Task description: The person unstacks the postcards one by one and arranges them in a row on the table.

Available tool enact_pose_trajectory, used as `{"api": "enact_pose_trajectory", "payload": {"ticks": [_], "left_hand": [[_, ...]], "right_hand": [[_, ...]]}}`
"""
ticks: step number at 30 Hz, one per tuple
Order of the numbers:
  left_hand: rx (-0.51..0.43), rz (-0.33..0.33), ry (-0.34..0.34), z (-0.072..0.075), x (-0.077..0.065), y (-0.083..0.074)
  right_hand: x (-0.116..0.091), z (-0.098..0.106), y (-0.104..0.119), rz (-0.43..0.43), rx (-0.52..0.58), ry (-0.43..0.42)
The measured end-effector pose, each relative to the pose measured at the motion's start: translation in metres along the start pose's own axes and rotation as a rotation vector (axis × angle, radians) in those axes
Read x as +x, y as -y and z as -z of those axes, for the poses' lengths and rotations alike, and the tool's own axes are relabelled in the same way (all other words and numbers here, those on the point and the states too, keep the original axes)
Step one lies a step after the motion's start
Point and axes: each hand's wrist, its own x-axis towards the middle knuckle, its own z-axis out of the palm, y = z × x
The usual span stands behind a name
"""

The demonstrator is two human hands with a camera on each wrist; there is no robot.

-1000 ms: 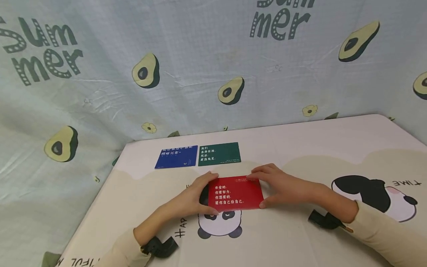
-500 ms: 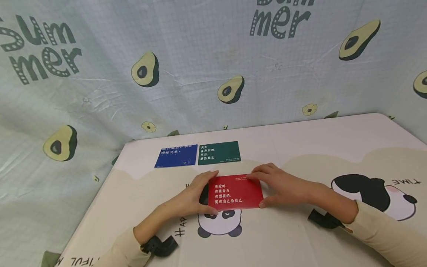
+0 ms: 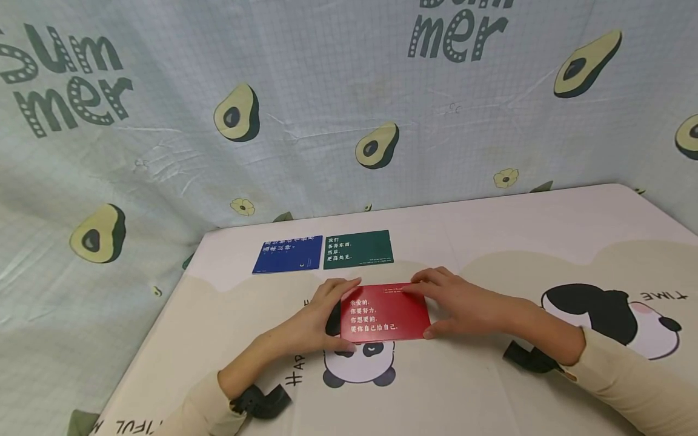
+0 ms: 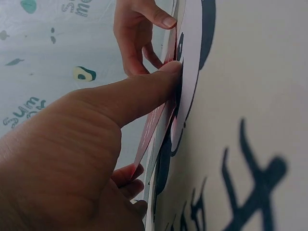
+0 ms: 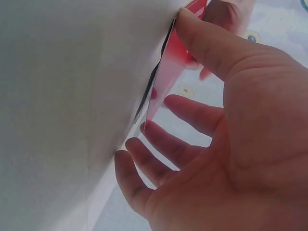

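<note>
A red card (image 3: 385, 313) with white printed characters lies between my two hands, over the panda print on the table. My left hand (image 3: 324, 315) grips its left end, thumb at the near edge and fingers at the far edge. My right hand (image 3: 455, 303) holds the right end the same way. In the left wrist view, the card (image 4: 150, 130) slants, its far edge standing off the tabletop while its near edge stays close to it. Beyond the card, a blue card (image 3: 288, 257) and a green card (image 3: 358, 251) lie side by side with a narrow gap.
The table (image 3: 469, 387) wears a pale cover with panda and lettering prints. A curtain (image 3: 305, 79) with avocado prints hangs behind the table's far edge. Black wrist cameras (image 3: 262, 402) sit at both cuffs.
The card's surface looks paler now, with a sheen across it, and my left fingertips have shifted slightly along its far edge. Both hands otherwise keep their places; the blue and green cards stay put.
</note>
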Motion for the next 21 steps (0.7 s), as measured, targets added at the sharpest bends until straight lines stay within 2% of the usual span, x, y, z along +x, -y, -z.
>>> {"api": "enact_pose_trajectory", "payload": {"ticks": [15,21], "left_hand": [[-0.009,0.001,-0.018,0.0036,0.0012,-0.0029],[-0.012,0.011,-0.054,0.0080,0.0030,-0.0051]], "right_hand": [[0.0005,0.0013,-0.0004,-0.037,-0.059,0.059],[0.0021,0.0046,-0.0013,-0.040,-0.069,0.066]]}}
